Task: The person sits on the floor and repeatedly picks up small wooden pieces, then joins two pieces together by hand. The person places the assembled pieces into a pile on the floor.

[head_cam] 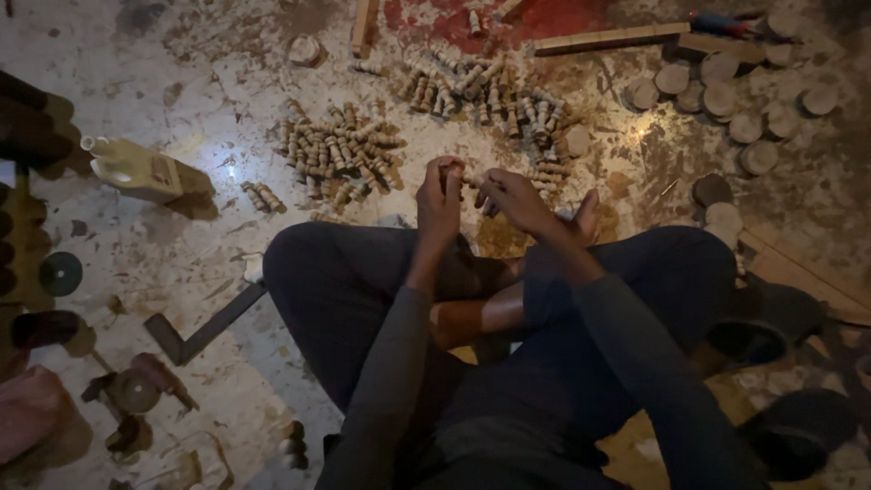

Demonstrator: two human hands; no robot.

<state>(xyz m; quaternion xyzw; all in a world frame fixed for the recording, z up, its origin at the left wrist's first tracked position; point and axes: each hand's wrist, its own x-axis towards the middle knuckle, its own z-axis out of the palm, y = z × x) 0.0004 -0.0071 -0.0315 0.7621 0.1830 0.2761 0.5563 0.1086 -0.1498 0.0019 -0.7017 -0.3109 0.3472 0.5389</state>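
Note:
I sit cross-legged on a dusty floor. My left hand is closed around a small turned wooden peg, held upright above my knees. Fingers of my right hand touch the same peg from the right side. Just beyond my hands lie two heaps of similar small turned wooden pegs, one to the left and one farther back.
Round wooden discs lie scattered at the far right beside wooden strips. A cream plastic container sits at the left. A dark metal square and a grinding disc lie at the near left. Dark sandals rest by my right knee.

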